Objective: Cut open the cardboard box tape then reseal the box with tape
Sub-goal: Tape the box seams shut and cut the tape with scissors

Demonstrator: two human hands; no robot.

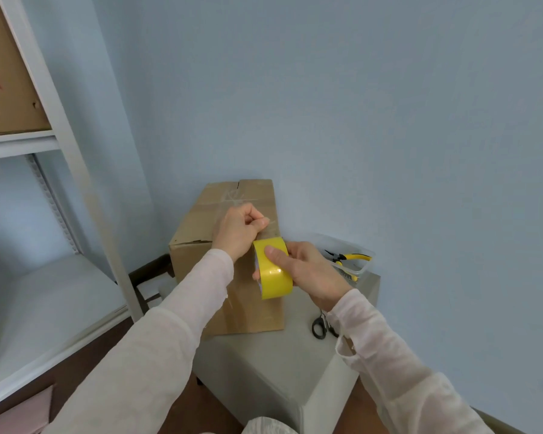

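sleeves [157, 339]: both arms reaching in
right hand [311, 270]: thumb and fingers wrapped round the yellow tape roll [273, 274], at the box's near edge
left hand [239, 230]: curled, pinching the loose tape end [268, 231] (I think) on top
box [195, 223]: on the stool [279, 371], flaps shut
tip: keep the strip taut, centred on the seam [238, 186], press as you go

The brown cardboard box [198, 233] stood at the grey padded stool's [273, 364] far left. Right of it, at the far right corner, a clear plastic tub [362, 269] held yellow-handled pliers [348, 257]; black-handled scissors [319, 327] lay before the tub.
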